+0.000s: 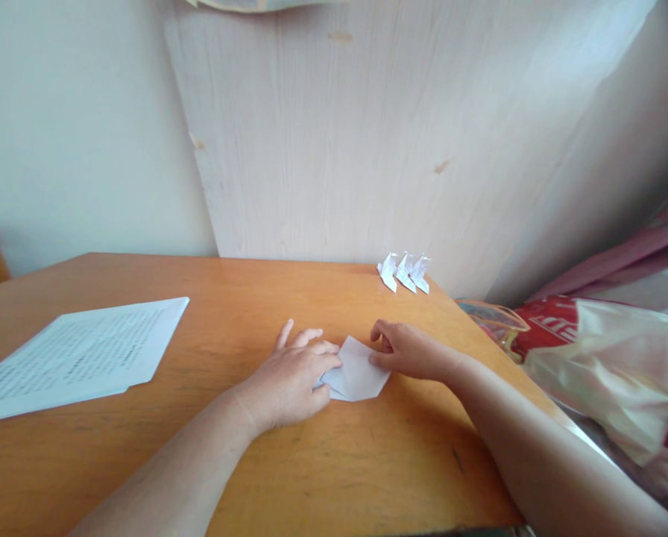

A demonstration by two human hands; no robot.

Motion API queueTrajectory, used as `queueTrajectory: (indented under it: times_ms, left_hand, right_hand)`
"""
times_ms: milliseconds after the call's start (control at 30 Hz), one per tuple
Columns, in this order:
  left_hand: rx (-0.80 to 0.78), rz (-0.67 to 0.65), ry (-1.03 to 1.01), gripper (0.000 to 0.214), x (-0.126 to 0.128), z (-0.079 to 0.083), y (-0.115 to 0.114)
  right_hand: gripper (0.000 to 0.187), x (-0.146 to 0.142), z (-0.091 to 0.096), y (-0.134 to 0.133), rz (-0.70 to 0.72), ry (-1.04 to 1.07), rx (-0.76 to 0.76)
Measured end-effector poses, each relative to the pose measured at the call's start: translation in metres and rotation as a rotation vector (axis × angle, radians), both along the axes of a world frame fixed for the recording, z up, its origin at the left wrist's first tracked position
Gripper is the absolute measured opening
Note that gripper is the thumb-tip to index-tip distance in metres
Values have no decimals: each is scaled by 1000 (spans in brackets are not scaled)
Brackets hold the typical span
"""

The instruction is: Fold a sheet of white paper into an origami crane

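A small folded sheet of white paper [357,371] lies on the table, with angled edges and a loose layer at its lower left. My left hand [297,373] rests over its left side, fingertips pressing on it and the other fingers spread apart. At the right edge, my right hand [409,349] has its thumb on the paper and its fingers curled, closed on that edge. The undersides of both hands are hidden. Three folded white paper figures [405,273] stand in a row at the table's back right corner.
A stack of printed sheets [96,347] lies on the left of the wooden table [244,298]. A pale panel [323,149] rises behind the table. Past its right edge are a whitish plastic bag [619,365] and a red bag [552,321].
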State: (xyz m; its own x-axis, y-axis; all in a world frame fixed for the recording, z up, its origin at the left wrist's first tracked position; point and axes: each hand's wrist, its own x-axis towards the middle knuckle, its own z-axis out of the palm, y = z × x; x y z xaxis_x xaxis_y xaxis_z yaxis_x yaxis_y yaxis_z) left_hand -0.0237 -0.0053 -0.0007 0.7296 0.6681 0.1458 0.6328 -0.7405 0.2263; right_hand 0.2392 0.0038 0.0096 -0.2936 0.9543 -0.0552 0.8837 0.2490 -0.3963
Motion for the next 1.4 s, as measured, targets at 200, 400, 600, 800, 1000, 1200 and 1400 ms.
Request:
queueTrajectory:
  times_ms: [200,400,600,800,1000,1200,1400]
  left_hand:
    - [80,-17,8,33,3,7,-3]
    - [95,27,-41,33,3,-2,2]
    - [-80,27,-199,39,9,6,-2]
    - [-149,64,-154,12,12,6,-4]
    - [-176,81,-141,15,10,4,-1]
    - [-141,81,-103,12,8,6,0]
    - [-109,67,-109,30,2,2,4]
  right_hand:
    - [14,-2,5,-4,80,-3,-112]
    - [5,-11,2,-7,63,92,-257]
    - [11,-17,-7,-3,-161,258,-319]
    - [12,-17,-7,-3,-170,203,-341]
    - [50,-5,-11,3,-24,191,69]
    - [27,-3,3,2,283,70,59]
    - [32,4,10,-4,345,29,3]
